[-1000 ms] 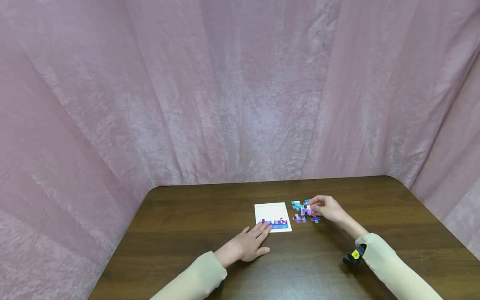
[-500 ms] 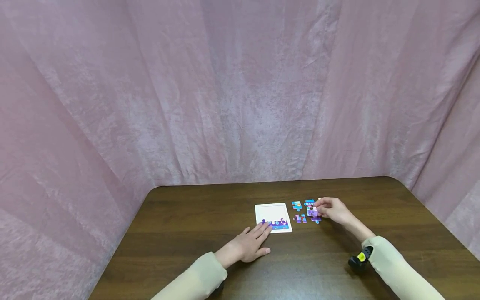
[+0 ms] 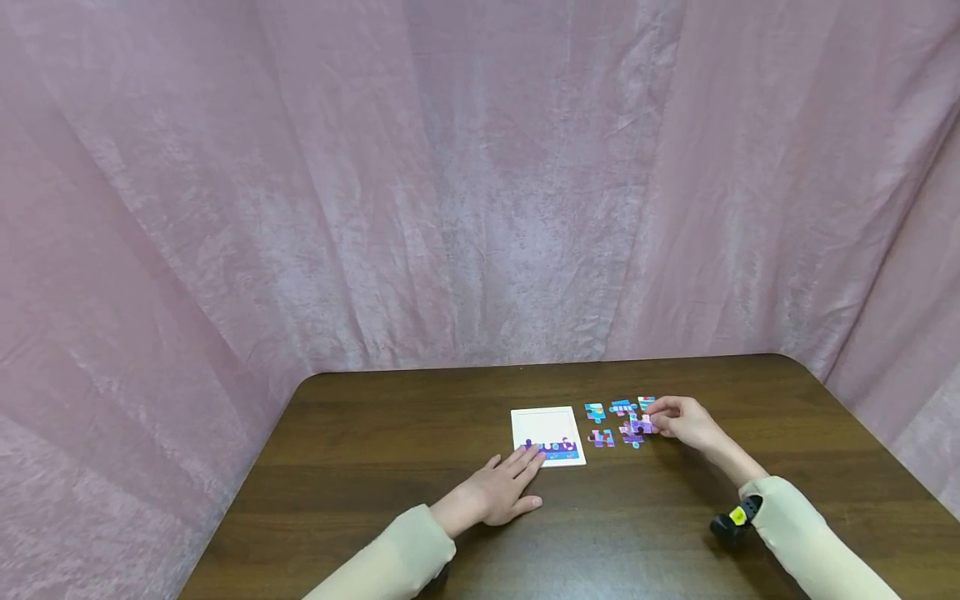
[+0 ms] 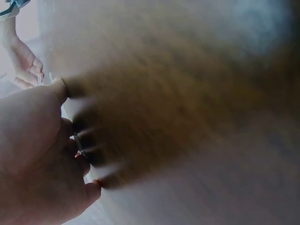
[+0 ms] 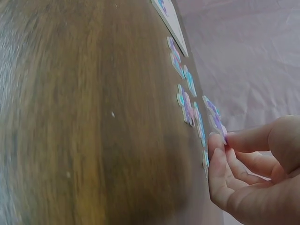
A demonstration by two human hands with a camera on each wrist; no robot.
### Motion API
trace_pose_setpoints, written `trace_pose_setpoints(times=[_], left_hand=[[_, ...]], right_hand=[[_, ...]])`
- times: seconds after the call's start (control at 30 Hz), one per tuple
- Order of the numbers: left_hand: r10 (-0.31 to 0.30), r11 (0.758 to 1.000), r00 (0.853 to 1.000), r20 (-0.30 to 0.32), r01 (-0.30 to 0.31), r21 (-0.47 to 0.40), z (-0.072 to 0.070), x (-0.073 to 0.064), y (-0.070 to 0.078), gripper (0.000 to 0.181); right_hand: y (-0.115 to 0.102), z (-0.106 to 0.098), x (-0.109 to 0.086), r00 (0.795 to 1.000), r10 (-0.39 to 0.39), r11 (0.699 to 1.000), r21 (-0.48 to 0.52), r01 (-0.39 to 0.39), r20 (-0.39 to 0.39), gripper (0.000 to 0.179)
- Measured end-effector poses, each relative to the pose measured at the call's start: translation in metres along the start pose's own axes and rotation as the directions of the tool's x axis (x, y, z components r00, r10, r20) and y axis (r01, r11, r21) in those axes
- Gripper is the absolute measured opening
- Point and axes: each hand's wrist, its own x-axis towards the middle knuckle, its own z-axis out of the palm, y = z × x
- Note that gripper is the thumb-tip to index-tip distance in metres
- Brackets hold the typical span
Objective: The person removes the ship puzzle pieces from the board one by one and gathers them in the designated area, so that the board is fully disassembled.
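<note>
On a brown tbl (image 3: 375, 433), a person's R hand (image 3: 686, 423) pinches a purple puzzle pc (image 3: 640, 424), raised near five loose pcs (image 3: 602, 438) just R of a white board (image 3: 542, 423); L hand (image 3: 497, 490), fingers straight, rests on the board's near edge, by its blue-purple strip (image 3: 562, 452).

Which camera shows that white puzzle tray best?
The head view: the puzzle tray shows almost whole, one corner hidden by the left hand. The right wrist view catches only part; in the left wrist view I can't clearly make it out.
</note>
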Motion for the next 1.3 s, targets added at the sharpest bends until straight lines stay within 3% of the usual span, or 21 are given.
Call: trace_pose_setpoints(times=[0.5, 0.87, 1.13, 1.3], left_hand=[[0.002, 1.0, 1.0, -0.014, -0.002, -0.004, 0.002, 0.0, 0.0, 0.066], [0.008, 1.0, 1.0, -0.01, -0.008, -0.004, 0.005, 0.001, -0.002, 0.066], [0.013, 1.0, 1.0, -0.022, -0.013, 0.014, 0.004, 0.0, 0.0, 0.065], [0.011, 1.0, 0.999, -0.034, -0.01, 0.023, 0.003, -0.001, 0.0, 0.065]], right_hand=[[0.008, -0.016, -0.006, 0.997, 0.065, 0.994, -0.089, -0.068, -0.038, 0.02], [0.013, -0.013, -0.002, 0.996, 0.041, 0.986, -0.158, -0.053, -0.074, 0.02], [0.014, -0.011, 0.0, 0.992, -0.028, 0.953, -0.304, -0.01, -0.12, 0.019], [0.012, -0.011, 0.0, 0.991, -0.04, 0.949, -0.316, -0.003, -0.128, 0.016]])
